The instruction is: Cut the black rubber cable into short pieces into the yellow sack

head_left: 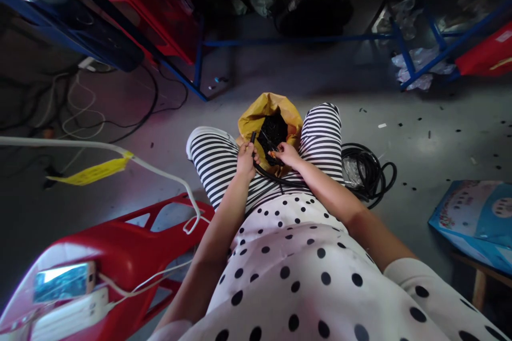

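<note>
My left hand [247, 160] is closed around a black hose [253, 138], whose short end sticks up above the fingers. From that hand the hose runs across my lap under my right forearm. My right hand [288, 154] is closed on a small cutting tool [273, 151] with an orange part and a thin metal tip; the fingers cover much of it. Both hands are over the near side of an open yellow bag [290, 112] between my knees. Small black pieces [273, 129] lie inside the bag.
A coil of black hose [374, 170] lies on the floor beside my right leg. On my left are a red plastic stool [120, 256] with a phone [62, 281] on it, and a white cable [160, 168]. A blue box [476, 213] stands at right. Blue frame bars [296, 41] cross ahead.
</note>
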Motion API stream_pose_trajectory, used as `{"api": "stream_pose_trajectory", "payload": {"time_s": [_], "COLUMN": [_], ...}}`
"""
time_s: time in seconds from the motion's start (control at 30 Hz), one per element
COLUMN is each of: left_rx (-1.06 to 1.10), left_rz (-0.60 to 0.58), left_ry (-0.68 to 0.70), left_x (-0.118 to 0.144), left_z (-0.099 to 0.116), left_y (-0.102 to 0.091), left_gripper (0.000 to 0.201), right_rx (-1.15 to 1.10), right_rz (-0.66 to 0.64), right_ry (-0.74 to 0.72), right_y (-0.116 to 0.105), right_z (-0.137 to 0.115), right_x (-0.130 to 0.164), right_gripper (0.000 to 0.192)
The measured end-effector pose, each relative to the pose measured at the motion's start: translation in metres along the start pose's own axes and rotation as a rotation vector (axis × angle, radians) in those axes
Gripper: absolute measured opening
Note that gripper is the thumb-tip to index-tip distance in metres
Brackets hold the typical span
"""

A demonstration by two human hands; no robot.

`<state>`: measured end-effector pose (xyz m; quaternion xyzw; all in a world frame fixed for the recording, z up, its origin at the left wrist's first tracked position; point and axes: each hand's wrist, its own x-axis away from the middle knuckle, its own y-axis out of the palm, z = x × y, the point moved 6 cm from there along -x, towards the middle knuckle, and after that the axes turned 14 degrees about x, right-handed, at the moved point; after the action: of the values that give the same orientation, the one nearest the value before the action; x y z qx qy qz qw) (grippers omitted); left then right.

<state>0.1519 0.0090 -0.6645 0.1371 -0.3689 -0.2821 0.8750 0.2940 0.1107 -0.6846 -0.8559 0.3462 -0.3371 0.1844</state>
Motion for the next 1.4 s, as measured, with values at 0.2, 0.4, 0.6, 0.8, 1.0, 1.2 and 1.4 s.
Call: {"api": "stream_pose_trajectory", "payload": {"time_s": [0.2,0.4,0.6,0.8,1.0,1.2,1.4], "left_rx": [0.009,0.013,0.003,-0.012,-0.027,-0.032,-0.053], "left_rz": [0.002,0.007,0.012,0.007,0.010,0.008,0.007], "left_ry": [0.008,0.008,0.014,0.016,0.023,0.027,0.028], "left_x": [0.000,0.004,0.003,0.003,0.004,0.005,0.005], "left_z": [-0.001,0.001,0.001,0.000,0.000,0.000,0.000], "left_y": [-0.001,0.001,0.001,0.001,0.001,0.001,0.001], "left_gripper": [0.014,0.007,0.009,0.008,0.009,0.009,0.009], "right_rx": [0.009,0.036,0.031,0.054,0.022,0.045,0.047], "right_rz": [-0.009,-0.010,-0.024,-0.023,-0.027,-0.023,-0.027], "right_ry": [-0.016,-0.015,-0.014,-0.022,-0.050,-0.054,-0.038], "right_y": [0.003,0.005,0.007,0.010,0.011,0.009,0.008], "right_z": [0.001,0.002,0.003,0.004,0.004,0.001,0.000], "right_x": [0.000,-0.001,-0.002,-0.004,-0.005,-0.004,-0.002], "right_gripper": [0.043,0.036,0.039,0.037,0.043,0.036,0.036]}}
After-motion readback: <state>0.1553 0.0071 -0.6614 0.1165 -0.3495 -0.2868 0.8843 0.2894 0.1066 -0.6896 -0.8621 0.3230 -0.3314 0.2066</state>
